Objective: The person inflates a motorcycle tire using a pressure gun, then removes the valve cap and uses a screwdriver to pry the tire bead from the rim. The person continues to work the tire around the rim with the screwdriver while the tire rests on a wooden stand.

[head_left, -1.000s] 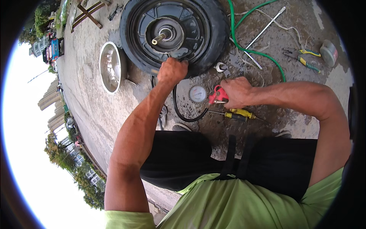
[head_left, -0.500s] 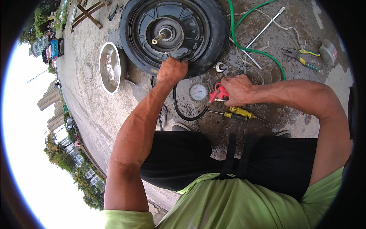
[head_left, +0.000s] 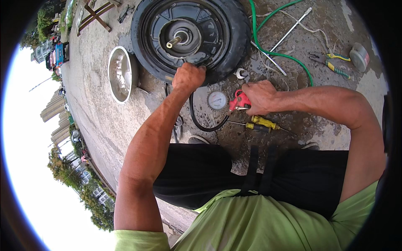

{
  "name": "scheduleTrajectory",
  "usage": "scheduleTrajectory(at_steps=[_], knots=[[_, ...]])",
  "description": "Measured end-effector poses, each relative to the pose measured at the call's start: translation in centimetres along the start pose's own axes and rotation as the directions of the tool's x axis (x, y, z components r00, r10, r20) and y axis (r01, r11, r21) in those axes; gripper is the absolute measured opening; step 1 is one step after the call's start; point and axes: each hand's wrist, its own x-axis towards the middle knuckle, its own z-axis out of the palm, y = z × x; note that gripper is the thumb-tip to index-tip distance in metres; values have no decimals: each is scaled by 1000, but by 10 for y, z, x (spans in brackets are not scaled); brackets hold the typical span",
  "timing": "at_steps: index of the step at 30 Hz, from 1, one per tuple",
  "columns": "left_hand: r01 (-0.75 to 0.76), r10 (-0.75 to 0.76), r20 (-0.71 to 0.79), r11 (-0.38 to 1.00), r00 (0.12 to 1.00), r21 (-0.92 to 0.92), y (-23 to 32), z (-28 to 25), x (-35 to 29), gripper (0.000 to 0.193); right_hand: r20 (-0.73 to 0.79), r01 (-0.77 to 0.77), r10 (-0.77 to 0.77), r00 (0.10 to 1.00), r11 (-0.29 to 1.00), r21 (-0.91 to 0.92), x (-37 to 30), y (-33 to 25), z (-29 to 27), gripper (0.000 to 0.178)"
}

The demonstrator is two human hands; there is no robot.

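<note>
A black tyred wheel (head_left: 228,46) with a metal axle (head_left: 174,42) lies on its side on the wet ground. My left hand (head_left: 189,78) is closed at the near rim of the wheel; what its fingers grip, probably by the hose end, is hidden under them. My right hand (head_left: 261,97) is wrapped round a red tyre inflator gun (head_left: 239,100). A round white dial gauge (head_left: 217,100) sits just left of the gun. From the gun a black hose (head_left: 208,129) curves left and up toward my left hand.
Two yellow-and-black screwdrivers (head_left: 266,122) lie below my right hand. A spanner (head_left: 241,73) is by the tyre. A metal bowl (head_left: 120,75) stands left. A green hose (head_left: 289,57), a long metal bar (head_left: 289,31), pliers (head_left: 331,62) and a round tub (head_left: 359,57) lie right.
Both hands keep their places and grips. The whole view has shifted only very slightly; the wheel, gun and hose look the same.
</note>
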Motion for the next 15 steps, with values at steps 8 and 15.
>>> scheduleTrajectory(at_steps=[8,15], knots=[[42,-41,22,999,999,-33,6,-4,-4,61,-14,18,-18,1000,1000,-11,1,1,0,62],[43,-43,24,999,999,-5,12,-9,-10,61,6,10,-10,1000,1000,-20,2,1,-4,60]])
